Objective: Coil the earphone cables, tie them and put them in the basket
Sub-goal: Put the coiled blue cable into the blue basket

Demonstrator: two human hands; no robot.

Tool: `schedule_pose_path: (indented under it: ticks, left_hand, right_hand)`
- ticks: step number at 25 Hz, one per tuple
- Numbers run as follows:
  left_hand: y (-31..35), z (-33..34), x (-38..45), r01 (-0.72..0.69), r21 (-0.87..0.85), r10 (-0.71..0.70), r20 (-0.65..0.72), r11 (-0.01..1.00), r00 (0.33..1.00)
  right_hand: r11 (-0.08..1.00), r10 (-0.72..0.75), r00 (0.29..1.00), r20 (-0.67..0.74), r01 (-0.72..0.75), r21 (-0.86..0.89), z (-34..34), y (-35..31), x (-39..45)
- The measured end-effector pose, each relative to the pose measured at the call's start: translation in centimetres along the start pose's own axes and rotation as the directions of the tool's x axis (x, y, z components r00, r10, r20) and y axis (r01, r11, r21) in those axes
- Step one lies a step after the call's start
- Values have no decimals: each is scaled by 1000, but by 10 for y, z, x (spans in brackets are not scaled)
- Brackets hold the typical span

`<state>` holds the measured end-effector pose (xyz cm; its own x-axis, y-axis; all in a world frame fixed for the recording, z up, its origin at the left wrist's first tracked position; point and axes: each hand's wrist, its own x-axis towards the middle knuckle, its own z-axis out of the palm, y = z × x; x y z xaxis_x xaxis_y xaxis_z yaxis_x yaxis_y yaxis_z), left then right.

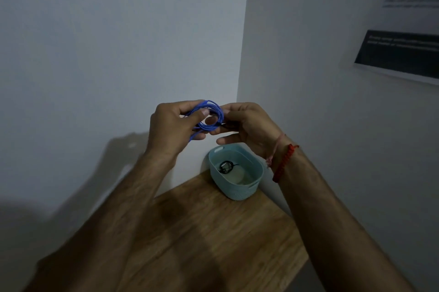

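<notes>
A blue earphone cable (212, 114), wound into a round coil, is held up in front of the wall between both hands. My left hand (173, 125) pinches the coil's left side with thumb and fingers. My right hand (247, 123) grips its right side, and a thin dark piece sticks out by those fingers. Below the hands, a light blue basket (255, 181) stands on the wooden table near the corner. Inside it lies a coiled black earphone cable (226, 166).
The wooden table (213, 239) runs into a corner between two white walls. A dark sign with a white sheet above it (401, 54) hangs on the right wall. Red and pink threads circle my right wrist (282, 161).
</notes>
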<state>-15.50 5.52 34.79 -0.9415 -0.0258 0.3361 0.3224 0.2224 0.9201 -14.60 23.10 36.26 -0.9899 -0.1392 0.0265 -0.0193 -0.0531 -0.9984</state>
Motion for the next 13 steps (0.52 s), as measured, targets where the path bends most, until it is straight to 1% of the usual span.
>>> schedule_pose_path:
  ticks: [2,4,7,9,11,12,13]
  left_hand:
    - [-9,11,6,-37,63,38,-5,997,999]
    - [-18,26,19,-52,124,53,-7,991,999]
    - [-29,47,46,-5,137,3,13,991,1000]
    - [-42,57,67,78,56,-84,100,995,991]
    - [-60,68,85,192,-112,-165,215,975,962]
    - [-72,77,92,236,-182,-191,237,954,953]
    - [-85,87,98,264,-231,-212,225,936,951]
  right_hand:
    - [999,-5,1000,12,6,-52,-9,7,7]
    - [988,-34,999,17,36,-151,-22,15,21]
    - [979,-80,997,-21,75,-192,-46,26,51]
    - [977,-103,992,-69,88,-194,-62,39,70]
    - [979,-97,988,-122,73,-189,-81,58,91]
    - [981,-81,986,-146,53,-184,-90,69,100]
    - [985,-57,985,-166,28,-172,-98,80,110]
